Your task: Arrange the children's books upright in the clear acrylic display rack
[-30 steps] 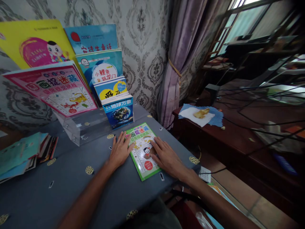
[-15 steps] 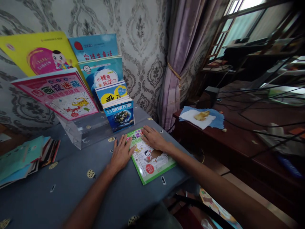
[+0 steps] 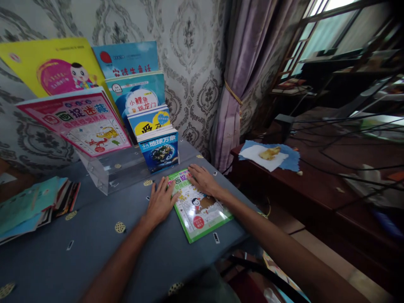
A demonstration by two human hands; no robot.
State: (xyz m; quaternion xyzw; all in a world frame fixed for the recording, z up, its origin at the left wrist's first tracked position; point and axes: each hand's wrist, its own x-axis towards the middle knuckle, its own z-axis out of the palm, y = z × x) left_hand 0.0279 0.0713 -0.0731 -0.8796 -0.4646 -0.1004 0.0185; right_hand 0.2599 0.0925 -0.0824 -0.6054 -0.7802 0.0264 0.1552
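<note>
A green-edged picture book (image 3: 197, 214) lies flat on the grey-blue tablecloth (image 3: 94, 256), with its cover facing up. My left hand (image 3: 160, 201) rests at its left edge, fingers stretched out, partly on the cloth and touching the book. Across the upper right of the cover lies my right hand (image 3: 205, 182), flat with its fingers extended, hiding part of the title. Just beyond the book stands a clear display rack (image 3: 101, 181) with books propped in tiers. Its lowest front one is a small blue book with a globe (image 3: 160, 151).
A pink book (image 3: 85, 122) and a yellow book (image 3: 59, 63) lean on the rack's left. A pile of books (image 3: 31, 206) lies at the table's left. Rightward, a dark red desk (image 3: 315, 185) holds cables and a blue cloth (image 3: 292, 160). A purple curtain (image 3: 232, 101) hangs behind.
The view has shifted very slightly. Both hands and the green-edged book stay in the same places.
</note>
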